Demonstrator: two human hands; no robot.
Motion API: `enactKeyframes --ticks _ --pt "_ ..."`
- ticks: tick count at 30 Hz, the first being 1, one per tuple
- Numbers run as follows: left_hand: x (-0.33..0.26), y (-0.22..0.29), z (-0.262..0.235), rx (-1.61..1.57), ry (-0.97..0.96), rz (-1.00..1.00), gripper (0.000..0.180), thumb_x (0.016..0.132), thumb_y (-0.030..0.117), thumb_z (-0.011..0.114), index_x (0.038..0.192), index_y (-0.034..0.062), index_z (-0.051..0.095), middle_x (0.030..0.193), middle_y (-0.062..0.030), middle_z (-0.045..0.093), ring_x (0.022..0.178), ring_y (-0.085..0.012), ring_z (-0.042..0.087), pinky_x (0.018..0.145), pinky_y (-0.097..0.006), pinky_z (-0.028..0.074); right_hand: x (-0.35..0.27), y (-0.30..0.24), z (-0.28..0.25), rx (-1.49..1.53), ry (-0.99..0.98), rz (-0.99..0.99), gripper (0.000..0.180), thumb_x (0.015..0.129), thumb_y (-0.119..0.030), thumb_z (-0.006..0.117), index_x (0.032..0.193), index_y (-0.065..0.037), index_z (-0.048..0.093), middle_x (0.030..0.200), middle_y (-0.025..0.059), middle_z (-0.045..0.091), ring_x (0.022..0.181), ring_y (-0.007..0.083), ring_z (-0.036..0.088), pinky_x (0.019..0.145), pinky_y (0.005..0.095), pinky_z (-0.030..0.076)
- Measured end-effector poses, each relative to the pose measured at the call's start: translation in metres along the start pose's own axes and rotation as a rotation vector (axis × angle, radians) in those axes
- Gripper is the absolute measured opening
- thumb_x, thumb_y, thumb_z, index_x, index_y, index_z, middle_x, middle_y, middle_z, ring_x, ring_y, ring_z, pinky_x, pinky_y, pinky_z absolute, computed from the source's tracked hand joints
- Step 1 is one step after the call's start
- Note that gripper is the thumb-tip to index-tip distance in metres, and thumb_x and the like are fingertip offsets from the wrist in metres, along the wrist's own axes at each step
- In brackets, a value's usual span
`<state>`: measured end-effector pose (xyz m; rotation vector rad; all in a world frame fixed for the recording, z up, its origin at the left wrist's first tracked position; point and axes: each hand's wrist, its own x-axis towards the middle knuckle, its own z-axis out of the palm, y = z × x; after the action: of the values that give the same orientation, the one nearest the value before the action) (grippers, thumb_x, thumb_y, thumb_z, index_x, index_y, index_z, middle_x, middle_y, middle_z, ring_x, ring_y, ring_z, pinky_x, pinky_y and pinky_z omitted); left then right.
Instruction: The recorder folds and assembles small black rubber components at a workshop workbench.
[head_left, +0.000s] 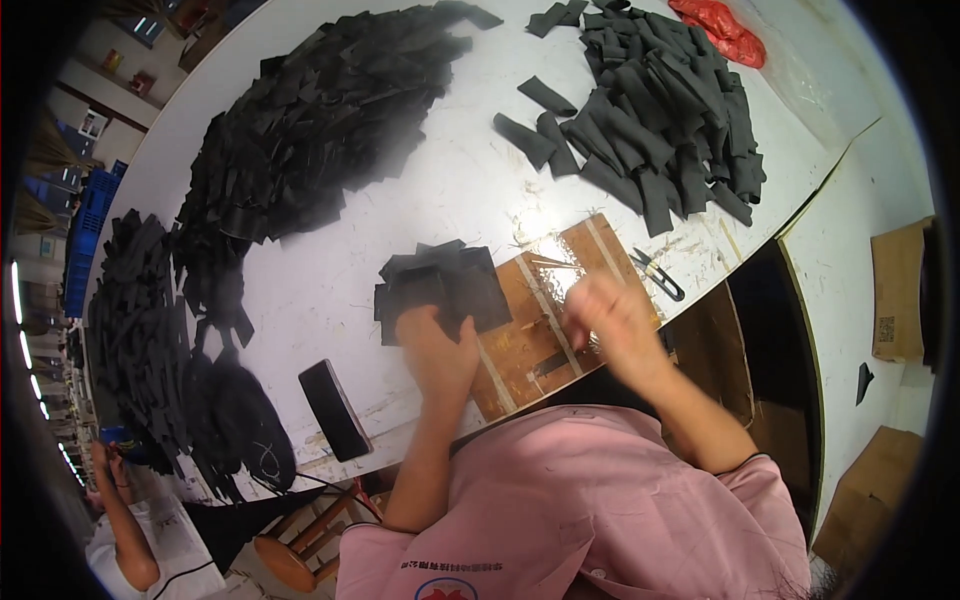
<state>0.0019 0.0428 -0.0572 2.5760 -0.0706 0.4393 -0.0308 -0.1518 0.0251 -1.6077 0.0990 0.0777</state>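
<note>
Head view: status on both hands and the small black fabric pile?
Left hand at near edge of small black fabric pile. Right hand blurred over wooden board, grip unclear. Thread snips beside board's right edge.

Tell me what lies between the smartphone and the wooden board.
In the head view, your left forearm crosses between the smartphone and the wooden board, above the white tabletop.
</note>
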Motion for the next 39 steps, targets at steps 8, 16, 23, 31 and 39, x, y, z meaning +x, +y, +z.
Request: enactKeyframes --ticks 8,16,23,31,39 --pt "-0.004 -0.027 -0.017 -0.157 -0.028 0.001 0.009 0.068 0.002 0.061 0.074 -0.0007 0.055 0.082 -0.0141 0.051 0.077 -0.0276 0.051 0.067 -0.033 0.042 -0.012 0.042 0.055 -0.287 -0.413 0.106 0.036 0.088 -0.034 0.045 0.07 -0.003 0.052 0.058 0.0028 0.052 0.052 0.0102 0.049 0.048 0.0232 0.039" --pt "-0.026 -0.034 -0.04 -0.304 0.024 -0.043 0.013 0.073 0.003 0.058 0.085 -0.0001 0.055 0.077 -0.0099 0.053 0.069 -0.02 0.05 0.061 -0.03 0.042 0.033 0.061 0.109 0.003 -0.202 0.411 0.039 0.079 -0.032 0.058 0.064 0.003 0.05 0.052 0.0102 0.054 0.046 0.0124 0.055 0.041 0.027 0.044" --pt "-0.032 -0.071 -0.011 -0.135 0.045 -0.227 0.013 0.072 0.008 0.064 0.078 -0.0035 0.059 0.064 -0.0023 0.053 0.053 -0.0071 0.045 0.049 -0.02 0.037 0.039 0.065 0.12 -0.181 -0.128 0.393 0.033 0.079 -0.028 0.059 0.069 0.002 0.055 0.052 0.0091 0.056 0.043 0.0126 0.054 0.041 0.0246 0.042" --pt "-0.002 -0.045 -0.075 -0.947 -0.622 -0.447 0.004 0.075 0.001 0.059 0.077 0.0005 0.055 0.062 0.0003 0.054 0.051 -0.0039 0.047 0.048 -0.016 0.038 0.031 0.063 0.11 0.32 -0.289 0.505 0.032 0.076 -0.035 0.064 0.08 -0.004 0.057 0.067 0.0 0.055 0.056 0.0067 0.051 0.049 0.0178 0.042" --pt "-0.014 -0.031 -0.078 -1.319 -0.547 -0.694 0.003 0.074 0.004 0.055 0.075 0.0014 0.055 0.06 -0.0011 0.052 0.049 -0.007 0.044 0.046 -0.019 0.036 0.026 0.027 0.108 0.839 -0.289 0.834 0.025 0.079 -0.028 0.062 0.086 -0.005 0.055 0.084 0.0058 0.058 0.066 0.007 0.056 0.05 0.0193 0.044"
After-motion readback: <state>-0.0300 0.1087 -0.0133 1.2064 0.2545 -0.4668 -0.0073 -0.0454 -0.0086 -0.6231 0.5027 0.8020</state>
